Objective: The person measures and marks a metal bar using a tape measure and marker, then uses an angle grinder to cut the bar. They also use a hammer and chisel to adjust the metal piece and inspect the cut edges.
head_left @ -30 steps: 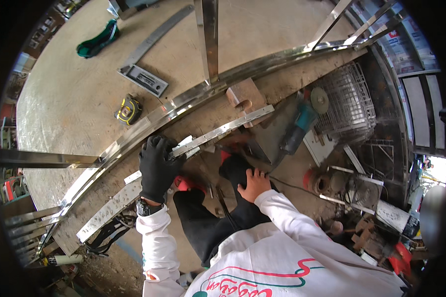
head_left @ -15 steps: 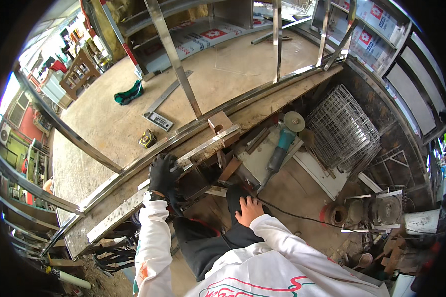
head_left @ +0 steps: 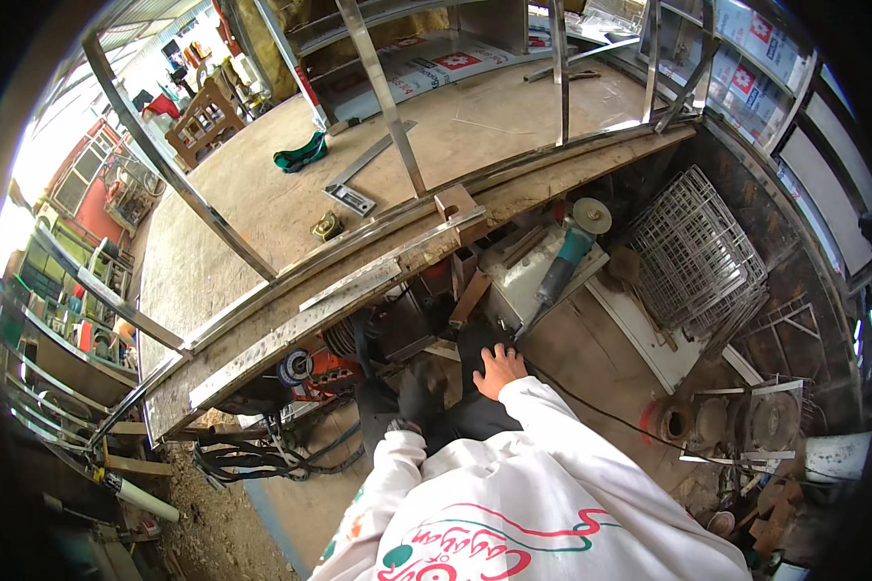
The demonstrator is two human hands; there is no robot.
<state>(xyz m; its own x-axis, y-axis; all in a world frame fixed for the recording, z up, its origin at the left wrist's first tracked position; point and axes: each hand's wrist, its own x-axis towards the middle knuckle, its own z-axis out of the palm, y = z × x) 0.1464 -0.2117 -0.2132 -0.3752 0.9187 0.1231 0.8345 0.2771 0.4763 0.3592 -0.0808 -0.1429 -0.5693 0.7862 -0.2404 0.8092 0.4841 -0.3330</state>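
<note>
L hand (head_left: 420,391) off bench (head_left: 225,228) now, at lap (head_left: 475,420), grip unclear, R hand (head_left: 500,372) spread on knee (head_left: 477,339)

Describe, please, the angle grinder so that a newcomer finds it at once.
Start from the large tan workbench and look in front of its right half. The angle grinder lies there, left of the wire rack and beyond the right hand. Its teal body and round disc set it apart from its neighbours.
</note>
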